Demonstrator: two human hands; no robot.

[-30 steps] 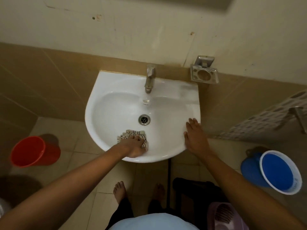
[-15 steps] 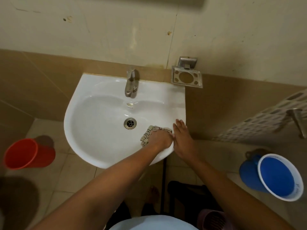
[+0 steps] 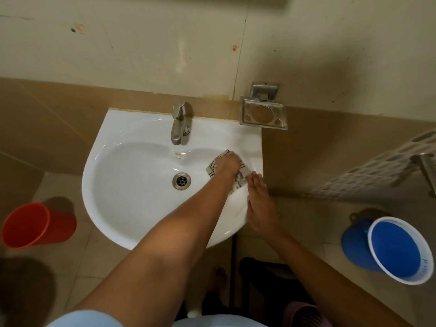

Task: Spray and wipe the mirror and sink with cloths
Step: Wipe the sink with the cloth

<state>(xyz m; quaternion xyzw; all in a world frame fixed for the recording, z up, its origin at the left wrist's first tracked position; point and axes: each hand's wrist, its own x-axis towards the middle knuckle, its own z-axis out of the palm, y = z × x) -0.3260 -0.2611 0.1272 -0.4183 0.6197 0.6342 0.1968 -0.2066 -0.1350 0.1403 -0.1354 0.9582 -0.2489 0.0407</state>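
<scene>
White porcelain sink (image 3: 132, 208) holds a patterned cloth (image 3: 240, 177) against its right inner wall, pressed there by the left hand (image 3: 225, 162) with fingers curled over it, while the right hand (image 3: 259, 199) rests flat, fingers straight, on the right rim.

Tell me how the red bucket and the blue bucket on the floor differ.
The red bucket stands left of the sink; the blue bucket stands to its right. The red bucket is one colour throughout, while the blue bucket has a white rim. A blue vessel with a handle sits against the blue bucket; nothing touches the red bucket. Both are round, open-topped, and stand on the tiled floor.
</scene>
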